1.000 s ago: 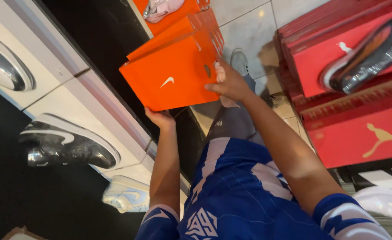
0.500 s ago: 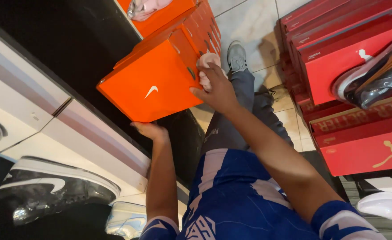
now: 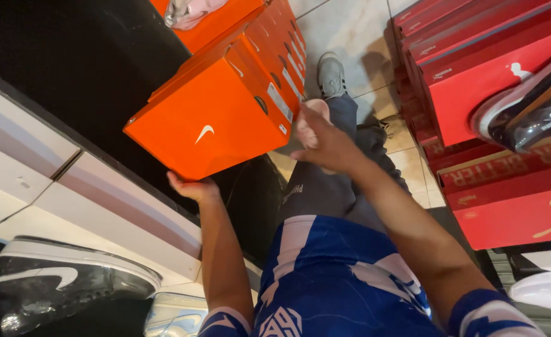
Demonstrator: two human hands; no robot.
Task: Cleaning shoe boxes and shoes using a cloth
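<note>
Left hand: the left hand (image 3: 191, 187) cups the lower near corner of an orange shoebox (image 3: 216, 122) from beneath, fingers curled up against its underside, bearing its weight.

Right hand: the right hand (image 3: 322, 140) rests beside the box's labelled end, fingers loosely bent; whether they press the cardboard or sit just off it cannot be told from this angle.

Box position: the shoebox is tilted, its lid side facing the camera, held out in front of the person's chest and butted against a row of matching orange boxes (image 3: 282, 37) just beyond the grip.

Handling: judged from its look, the box is stiff cardboard, light to moderate in weight, smooth enough to slide on a palm. The lid could lift if the box tips, so a hold under the base with a second hand on the end wall seems soundest.

Above the grip: an open orange box holding a pale wrapped shoe (image 3: 188, 11).

Right of the grip: stacked red boxes (image 3: 475, 81), well apart across a tiled floor (image 3: 356, 31), with a dark shoe (image 3: 531, 106) in clear wrap lying on top.

Left of the grip: white boxes (image 3: 51, 200) and, nearer the camera, a black shoe (image 3: 63, 281) with a white sole.

Below the grip: the person's blue and white shirt (image 3: 338, 281), grey trousers and one grey shoe (image 3: 330, 73) on the tiles.
</note>
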